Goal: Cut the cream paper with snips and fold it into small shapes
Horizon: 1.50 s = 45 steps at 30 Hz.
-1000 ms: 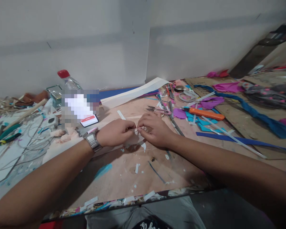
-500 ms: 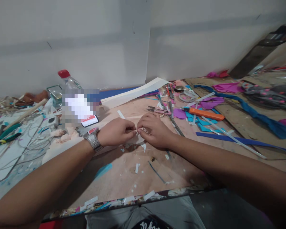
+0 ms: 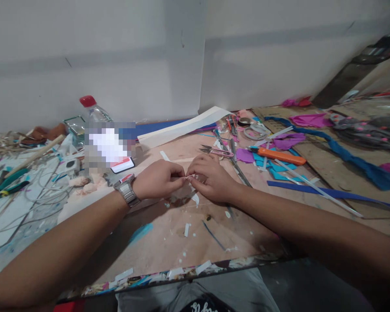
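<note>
My left hand, with a metal watch on its wrist, is closed in a pinch above the table. Thumb to thumb with it, my right hand is also closed. Between the fingertips of both shows a small, thin, pale strip; its kind is too small to make out, and the curled fingers hide most of it. Just behind my right hand lie pink-handled thread snips. A white paper scrap rests behind my left hand.
Left stand a red-capped plastic bottle and a phone. A long cream paper strip lies at the back. Right are an orange utility knife, a blue strip and cardboard. Pliers and cables lie far left.
My hands stay in nearly the same place. The fingers of my right hand have shifted slightly, and a bit more of the pale strip shows between the thumbs.
</note>
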Available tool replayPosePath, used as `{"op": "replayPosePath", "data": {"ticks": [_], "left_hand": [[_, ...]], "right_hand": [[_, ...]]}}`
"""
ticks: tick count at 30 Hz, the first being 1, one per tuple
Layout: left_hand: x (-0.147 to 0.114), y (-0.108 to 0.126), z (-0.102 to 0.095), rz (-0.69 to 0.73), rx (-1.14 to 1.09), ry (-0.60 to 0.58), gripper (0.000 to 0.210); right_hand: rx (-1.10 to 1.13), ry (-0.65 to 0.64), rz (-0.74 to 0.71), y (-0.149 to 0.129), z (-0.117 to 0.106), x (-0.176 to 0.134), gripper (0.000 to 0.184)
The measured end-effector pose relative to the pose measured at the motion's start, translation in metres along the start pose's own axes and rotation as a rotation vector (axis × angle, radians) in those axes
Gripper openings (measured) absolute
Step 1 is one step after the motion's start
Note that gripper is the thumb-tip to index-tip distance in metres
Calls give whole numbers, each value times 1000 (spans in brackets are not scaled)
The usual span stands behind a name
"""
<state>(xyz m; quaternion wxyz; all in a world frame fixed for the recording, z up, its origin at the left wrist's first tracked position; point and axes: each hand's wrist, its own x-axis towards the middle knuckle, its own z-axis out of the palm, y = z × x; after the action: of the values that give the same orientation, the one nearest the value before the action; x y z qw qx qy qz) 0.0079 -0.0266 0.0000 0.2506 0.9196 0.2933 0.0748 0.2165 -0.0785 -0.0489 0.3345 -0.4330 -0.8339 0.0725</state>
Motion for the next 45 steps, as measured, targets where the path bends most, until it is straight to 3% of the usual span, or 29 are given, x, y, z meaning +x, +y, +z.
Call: {"op": "replayPosePath", "data": {"ticks": [21, 29, 38, 45], "left_hand": [[0, 2, -1, -16, -20, 84, 21], [-1, 3, -1, -24, 7, 88, 26], [-1, 9, 2, 73, 69, 111, 22], [0, 4, 2, 48, 46, 79, 29]], "right_hand": [[18, 38, 18, -2, -2, 0, 5], [19, 43, 9, -2, 0, -1, 5], [44, 30, 0, -7, -1, -1, 5], [48, 33, -3, -5, -3, 0, 5]]}}
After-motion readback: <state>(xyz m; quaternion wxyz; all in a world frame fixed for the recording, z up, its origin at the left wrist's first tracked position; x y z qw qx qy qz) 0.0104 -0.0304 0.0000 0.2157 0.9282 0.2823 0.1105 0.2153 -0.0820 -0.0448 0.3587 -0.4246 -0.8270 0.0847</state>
